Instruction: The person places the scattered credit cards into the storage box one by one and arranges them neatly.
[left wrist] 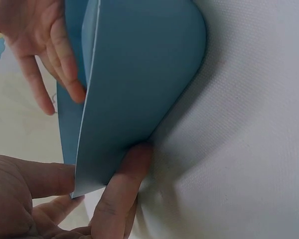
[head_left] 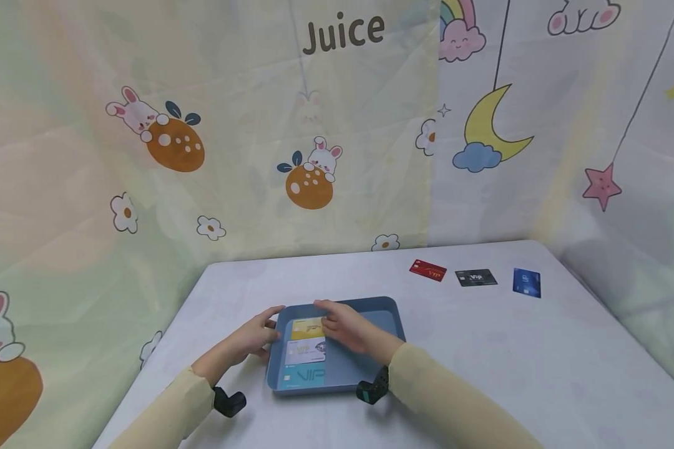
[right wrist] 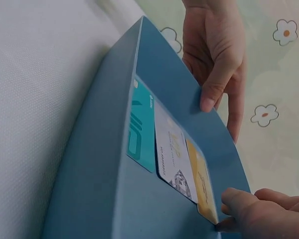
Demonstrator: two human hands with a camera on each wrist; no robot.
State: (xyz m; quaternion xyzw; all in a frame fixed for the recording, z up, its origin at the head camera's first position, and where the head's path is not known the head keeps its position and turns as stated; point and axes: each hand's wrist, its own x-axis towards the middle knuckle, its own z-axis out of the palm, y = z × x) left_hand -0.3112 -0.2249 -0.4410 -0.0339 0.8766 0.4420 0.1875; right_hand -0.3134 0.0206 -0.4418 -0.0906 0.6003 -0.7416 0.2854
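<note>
My left grip (head_left: pixel 251 335) holds the tray (head_left: pixel 344 371) by its left edge, while my right grip (head_left: pixel 345 325), relaxed, is at the yellow card (head_left: pixel 303 329) near the far left corner.

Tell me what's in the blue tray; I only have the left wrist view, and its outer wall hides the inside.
Observer: The blue tray holds a yellow card, a white card and a teal card.
Operator: Which is nearest the right hand?
Observer: The yellow card, right by its fingers.
Operator: Any cards outside?
Observer: Yes, a red card, a black card and a blue card lie on the table, toward its far right.
</note>
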